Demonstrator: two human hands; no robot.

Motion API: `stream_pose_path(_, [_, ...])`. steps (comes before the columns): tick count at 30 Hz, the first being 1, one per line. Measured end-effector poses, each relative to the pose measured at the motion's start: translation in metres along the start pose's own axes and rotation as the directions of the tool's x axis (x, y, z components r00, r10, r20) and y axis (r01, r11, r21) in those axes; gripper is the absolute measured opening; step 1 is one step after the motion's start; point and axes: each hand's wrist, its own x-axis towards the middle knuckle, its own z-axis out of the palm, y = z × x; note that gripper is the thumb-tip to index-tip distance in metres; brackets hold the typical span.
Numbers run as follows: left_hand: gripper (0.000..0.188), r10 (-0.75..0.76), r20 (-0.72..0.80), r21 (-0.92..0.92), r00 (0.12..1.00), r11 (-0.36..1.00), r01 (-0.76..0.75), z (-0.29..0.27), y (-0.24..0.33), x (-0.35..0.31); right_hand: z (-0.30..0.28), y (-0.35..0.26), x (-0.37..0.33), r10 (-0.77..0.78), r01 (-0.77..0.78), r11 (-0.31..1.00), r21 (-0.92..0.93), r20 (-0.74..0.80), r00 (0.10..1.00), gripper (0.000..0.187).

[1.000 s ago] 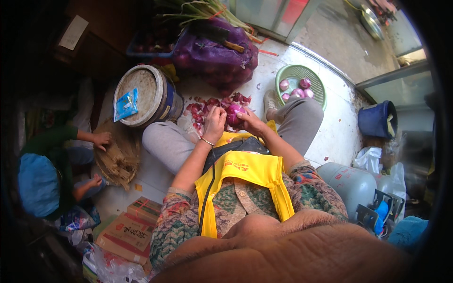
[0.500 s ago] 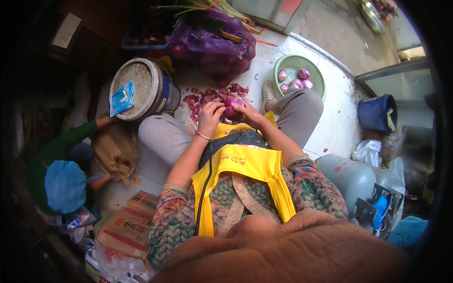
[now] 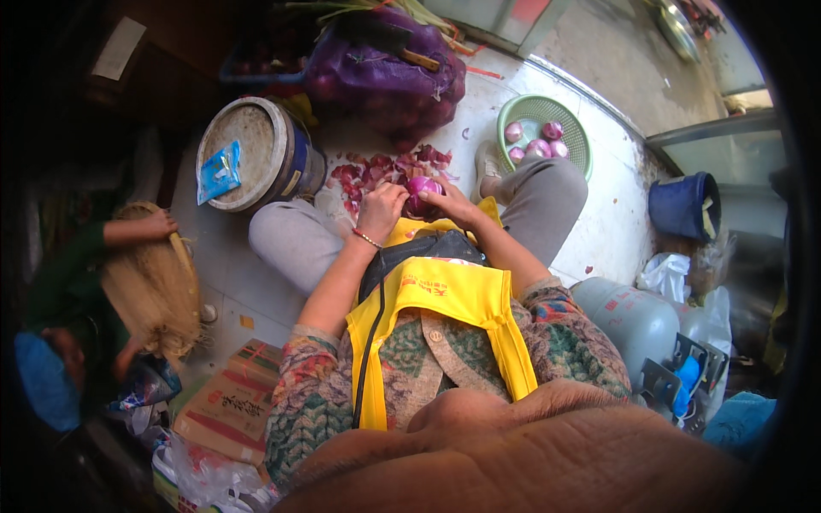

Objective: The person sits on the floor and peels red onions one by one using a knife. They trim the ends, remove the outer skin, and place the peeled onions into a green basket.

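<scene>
A purple-red onion (image 3: 422,193) sits between my two hands, above my lap. My right hand (image 3: 453,208) holds it from the right, with the thumb lying across its side. On the other side, the pinched fingers of my left hand (image 3: 382,210) press against the onion; whether they grip a bit of skin is too small to tell. Torn onion skins (image 3: 380,171) lie scattered on the floor just beyond my hands. Several peeled onions (image 3: 538,148) rest in a green plastic basket (image 3: 511,109) past my right knee.
A purple mesh sack (image 3: 385,81) of onions stands ahead. At left is a lidded bucket (image 3: 248,137) bearing a blue packet. A co-worker's hand (image 3: 156,225) holds a brown woven basket-like thing (image 3: 145,282). Cardboard boxes (image 3: 227,402), a grey gas cylinder (image 3: 620,321) and a blue bucket (image 3: 676,205) flank me.
My hands stay at the onion, with only slight shifts of the fingers. The co-worker has moved to the left, drawing the brown woven thing away from the lidded bucket.
</scene>
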Motion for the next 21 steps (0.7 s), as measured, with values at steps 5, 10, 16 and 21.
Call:
stream_pose_path(5, [0.009,-0.033,0.065,0.002,0.997,0.999,0.033,0.001,0.006,-0.001,-0.003,0.007,-0.004,-0.002,-0.014,0.987,-0.158,-0.1,0.995,0.072])
stream_pose_path(10, [0.009,-0.024,0.061,0.064,0.998,0.998,0.02,0.007,0.006,-0.004,0.001,-0.001,-0.006,0.011,-0.031,0.981,-0.189,-0.107,0.994,0.072])
stream_pose_path(16, [0.008,0.011,-0.02,0.068,1.0,0.998,-0.009,0.012,0.004,-0.001,0.0,0.006,-0.001,0.04,-0.048,0.996,-0.079,-0.096,0.995,0.071])
stream_pose_path(21, [0.011,-0.04,-0.105,0.035,0.994,0.998,0.044,0.014,0.005,-0.002,0.0,0.009,0.005,0.024,-0.026,1.0,-0.015,-0.087,0.996,0.069])
